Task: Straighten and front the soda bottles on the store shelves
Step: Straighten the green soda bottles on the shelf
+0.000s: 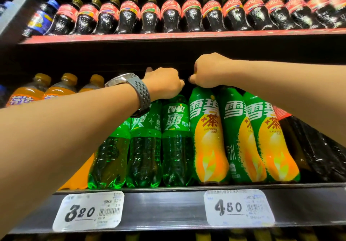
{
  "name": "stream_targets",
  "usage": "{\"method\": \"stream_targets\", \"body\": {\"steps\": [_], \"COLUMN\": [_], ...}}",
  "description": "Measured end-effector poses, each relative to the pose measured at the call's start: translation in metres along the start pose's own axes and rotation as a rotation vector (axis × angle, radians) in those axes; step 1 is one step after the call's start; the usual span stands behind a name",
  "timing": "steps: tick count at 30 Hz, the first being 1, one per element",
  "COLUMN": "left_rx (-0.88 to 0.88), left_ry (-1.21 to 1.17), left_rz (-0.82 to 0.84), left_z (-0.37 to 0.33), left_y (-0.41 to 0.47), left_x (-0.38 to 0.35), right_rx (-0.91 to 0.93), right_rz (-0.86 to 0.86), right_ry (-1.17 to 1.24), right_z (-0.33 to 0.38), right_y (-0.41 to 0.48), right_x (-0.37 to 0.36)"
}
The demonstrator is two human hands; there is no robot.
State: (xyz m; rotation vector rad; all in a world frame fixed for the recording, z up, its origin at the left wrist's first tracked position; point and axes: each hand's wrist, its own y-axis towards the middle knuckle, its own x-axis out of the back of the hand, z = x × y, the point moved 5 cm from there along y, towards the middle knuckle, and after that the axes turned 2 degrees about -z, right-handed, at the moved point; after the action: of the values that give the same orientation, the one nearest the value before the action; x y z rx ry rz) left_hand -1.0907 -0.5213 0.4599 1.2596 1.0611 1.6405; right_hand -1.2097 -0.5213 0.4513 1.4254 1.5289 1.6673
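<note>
On the middle shelf stand clear green soda bottles and green-and-yellow tea soda bottles in a front row. My left hand [164,83], with a grey watch on the wrist, grips the top of a clear green bottle [177,143]. My right hand [209,72] grips the cap of the leftmost green-and-yellow bottle [207,137]. Both caps are hidden under my fingers. Two more green-and-yellow bottles [269,143] stand to its right, and two more clear green ones [144,150] to the left.
Orange soda bottles [58,89] stand at the left of the same shelf, dark cola bottles [307,147] at the right. The shelf above holds a long row of cola bottles [189,15]. Price tags [89,210] sit on the black shelf edge [162,207].
</note>
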Motion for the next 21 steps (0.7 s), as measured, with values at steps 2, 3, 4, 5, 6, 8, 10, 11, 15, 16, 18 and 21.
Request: {"method": "stream_targets", "body": {"steps": [2, 3, 4, 5, 6, 8, 10, 11, 15, 16, 18, 21], "left_rx": [-0.009, -0.016, -0.026, -0.041, -0.06, -0.109, -0.141, -0.143, -0.143, -0.162, -0.21, -0.243], "left_ry": [-0.002, -0.019, -0.038, -0.054, -0.06, -0.03, 0.029, 0.048, 0.065, 0.055, 0.047, 0.094], "left_rz": [-0.003, 0.003, 0.008, 0.007, 0.0, -0.01, 0.031, 0.083, 0.275, 0.271, 0.236, 0.174], "left_z": [0.001, 0.001, 0.003, 0.004, 0.007, 0.014, 0.026, 0.033, 0.056, 0.057, 0.056, 0.052], "left_y": [0.0, 0.0, 0.001, 0.001, 0.0, -0.003, -0.01, -0.013, -0.027, -0.028, -0.029, -0.031], "left_x": [0.001, 0.002, 0.004, 0.008, 0.012, 0.021, 0.027, 0.028, 0.031, 0.033, 0.032, 0.022], "right_rx": [0.009, 0.014, 0.025, 0.043, 0.066, 0.102, 0.132, 0.15, 0.21, 0.204, 0.185, 0.154], "right_rz": [-0.008, -0.024, -0.042, -0.05, -0.046, -0.023, -0.012, -0.008, 0.057, 0.068, 0.064, 0.042], "right_ry": [-0.011, -0.013, -0.015, -0.024, -0.039, -0.058, -0.031, -0.022, -0.074, -0.091, -0.108, -0.099], "right_z": [-0.001, 0.0, 0.002, 0.005, 0.01, 0.02, 0.031, 0.036, 0.057, 0.059, 0.06, 0.059], "right_y": [0.0, 0.0, 0.0, 0.001, 0.001, 0.004, 0.008, 0.009, 0.013, 0.013, 0.015, 0.017], "right_x": [0.0, 0.0, 0.001, 0.002, 0.002, 0.001, 0.0, -0.001, -0.013, -0.016, -0.018, -0.018]}}
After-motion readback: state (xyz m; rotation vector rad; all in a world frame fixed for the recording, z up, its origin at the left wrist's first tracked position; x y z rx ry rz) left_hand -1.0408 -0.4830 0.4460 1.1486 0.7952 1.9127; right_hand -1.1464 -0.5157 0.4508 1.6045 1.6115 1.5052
